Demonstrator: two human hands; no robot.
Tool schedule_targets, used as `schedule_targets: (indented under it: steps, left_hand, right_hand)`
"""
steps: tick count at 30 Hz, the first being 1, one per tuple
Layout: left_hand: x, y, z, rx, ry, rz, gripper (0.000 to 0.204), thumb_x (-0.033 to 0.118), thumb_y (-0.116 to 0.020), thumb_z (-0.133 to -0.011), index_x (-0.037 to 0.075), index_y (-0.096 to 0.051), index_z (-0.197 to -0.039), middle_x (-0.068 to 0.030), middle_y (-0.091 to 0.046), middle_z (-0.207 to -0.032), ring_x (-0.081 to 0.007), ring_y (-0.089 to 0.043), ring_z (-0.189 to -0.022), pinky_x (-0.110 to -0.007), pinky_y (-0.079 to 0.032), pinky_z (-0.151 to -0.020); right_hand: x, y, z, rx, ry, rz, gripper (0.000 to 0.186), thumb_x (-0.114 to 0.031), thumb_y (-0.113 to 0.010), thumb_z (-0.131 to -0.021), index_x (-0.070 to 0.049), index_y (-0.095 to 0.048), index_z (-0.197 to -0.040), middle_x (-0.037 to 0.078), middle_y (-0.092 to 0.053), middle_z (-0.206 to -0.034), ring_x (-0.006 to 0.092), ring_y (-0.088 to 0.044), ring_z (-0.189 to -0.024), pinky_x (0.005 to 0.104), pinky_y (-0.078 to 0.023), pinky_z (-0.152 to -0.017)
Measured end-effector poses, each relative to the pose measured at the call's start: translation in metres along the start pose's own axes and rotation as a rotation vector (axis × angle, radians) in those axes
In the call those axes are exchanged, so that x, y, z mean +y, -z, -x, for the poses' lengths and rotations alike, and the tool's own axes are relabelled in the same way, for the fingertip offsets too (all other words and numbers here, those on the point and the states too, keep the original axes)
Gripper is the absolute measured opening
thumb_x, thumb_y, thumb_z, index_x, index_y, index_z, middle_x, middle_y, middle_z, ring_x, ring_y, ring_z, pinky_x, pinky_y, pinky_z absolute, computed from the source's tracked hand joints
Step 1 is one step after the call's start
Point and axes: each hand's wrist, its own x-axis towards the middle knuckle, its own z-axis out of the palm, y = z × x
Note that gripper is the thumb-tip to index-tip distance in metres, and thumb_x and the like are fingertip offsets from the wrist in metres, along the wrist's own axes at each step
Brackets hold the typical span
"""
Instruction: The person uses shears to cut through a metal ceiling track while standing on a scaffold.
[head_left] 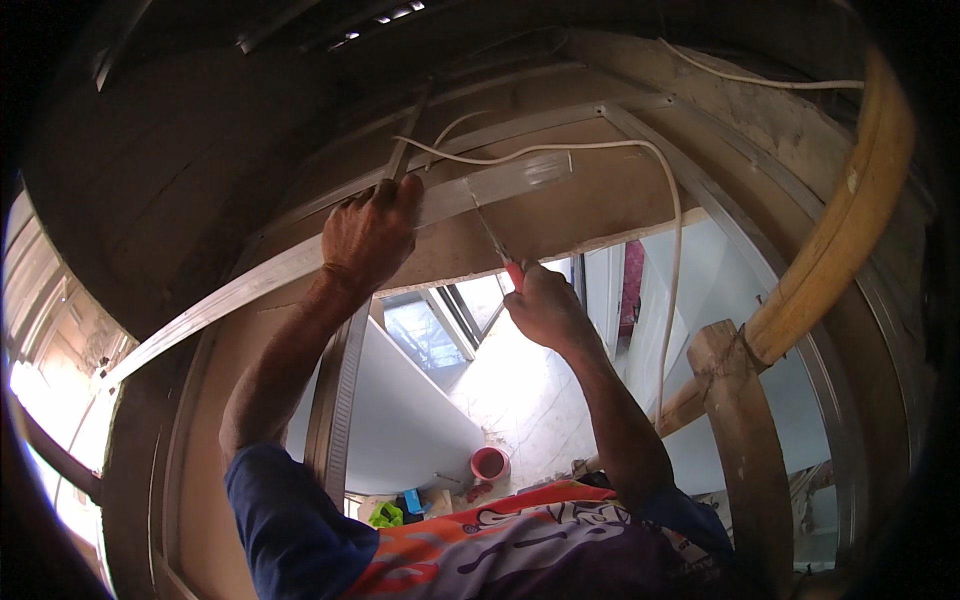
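Observation:
Raised overhead, my left hand (372, 230) is closed around a long, pale metal channel (240, 285). The channel slants from the bright opening at the far left up to its end near the middle. My right hand (548, 308) grips a hand tool (514, 275) with a red handle and a slim metal end. That slim end reaches up to the channel's lower edge, to the right of my left hand. Its exact kind cannot be made out. A white cable (560, 149) runs just above the channel's free end.
Metal framing (700, 175) lines the brown wall. A thick wooden pole (845, 215) and a wooden post (735, 430) stand at right. Far below, a pink bucket (490, 464) rests on the light tiled floor (520, 390), near a bright green item (386, 514). White panels (400, 420) lean beneath me.

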Motion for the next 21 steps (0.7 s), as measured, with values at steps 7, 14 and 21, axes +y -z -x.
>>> schedule_targets:
  steps: [7, 14, 21]
  left_hand:
    - [-0.026, 0.004, -0.011, -0.21, 0.189, 0.021, 0.039, 0.011, -0.063, -0.067, 0.01, -0.053, -0.106, -0.0158, -0.064, -0.084, -0.0345, -0.064, -0.072, -0.044, -0.053, -0.061]
    - [-0.04, 0.018, -0.021, -0.217, 0.115, 0.258, 0.057, 0.022, -0.071, -0.062, 0.008, -0.054, -0.115, -0.0155, -0.066, -0.084, -0.0321, -0.065, -0.079, -0.044, -0.05, -0.076]
    - [-0.038, 0.036, -0.033, -0.295, 0.005, 0.411, 0.062, 0.045, -0.07, -0.069, 0.004, -0.055, -0.113, -0.016, -0.066, -0.088, -0.0288, -0.066, -0.081, -0.042, -0.05, -0.077]
  right_hand:
    - [0.006, -0.005, 0.032, 0.08, 0.027, 0.21, 0.029, -0.013, -0.057, -0.073, 0.004, -0.051, -0.095, 0.018, -0.058, -0.083, 0.0298, -0.059, -0.081, 0.0403, -0.046, -0.071]
    - [0.017, -0.021, 0.017, -0.149, -0.012, -0.371, 0.038, -0.021, -0.061, -0.074, 0.007, -0.049, -0.098, 0.024, -0.059, -0.082, 0.036, -0.06, -0.08, 0.0411, -0.046, -0.071]
    - [0.008, -0.016, 0.01, -0.011, 0.053, -0.339, 0.029, -0.022, -0.06, -0.075, 0.0, -0.049, -0.091, 0.005, -0.052, -0.068, 0.013, -0.051, -0.059, 0.0292, -0.043, -0.057]
